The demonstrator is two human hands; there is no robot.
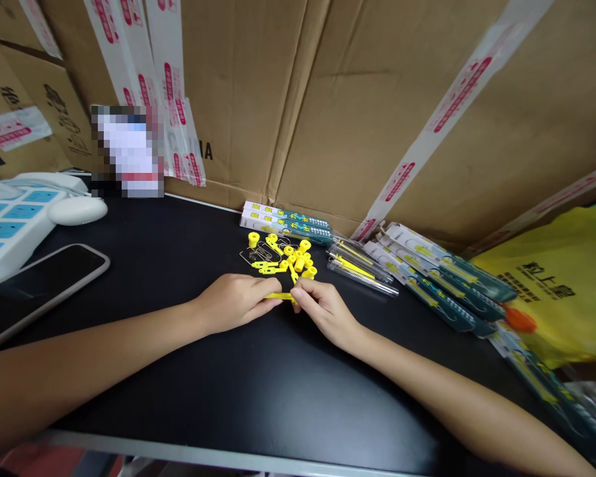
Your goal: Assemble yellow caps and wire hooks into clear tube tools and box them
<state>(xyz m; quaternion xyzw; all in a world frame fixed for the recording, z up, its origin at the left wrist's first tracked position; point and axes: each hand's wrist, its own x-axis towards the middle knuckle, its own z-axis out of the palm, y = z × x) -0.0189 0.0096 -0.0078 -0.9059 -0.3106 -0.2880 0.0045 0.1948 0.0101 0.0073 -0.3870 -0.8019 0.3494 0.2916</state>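
My left hand point(241, 301) is closed on one end of a thin yellow plastic strip point(279, 296) above the black table point(278, 384). The fingers of my right hand point(322, 308) pinch the strip's other end; exactly how they grip it is too small to tell. Just beyond my hands lie several small yellow plastic caps point(299, 262), flat yellow pieces point(265, 266) and thin metal wire hooks point(264, 252) in a loose pile.
Slim boxes point(285, 222) lie behind the pile, clear tubes point(362, 265) and more boxes point(427, 278) to the right. A yellow bag point(561, 278) is at far right. On the left are a phone point(40, 288) and a power strip point(17, 222). Cardboard point(377, 86) stands behind.
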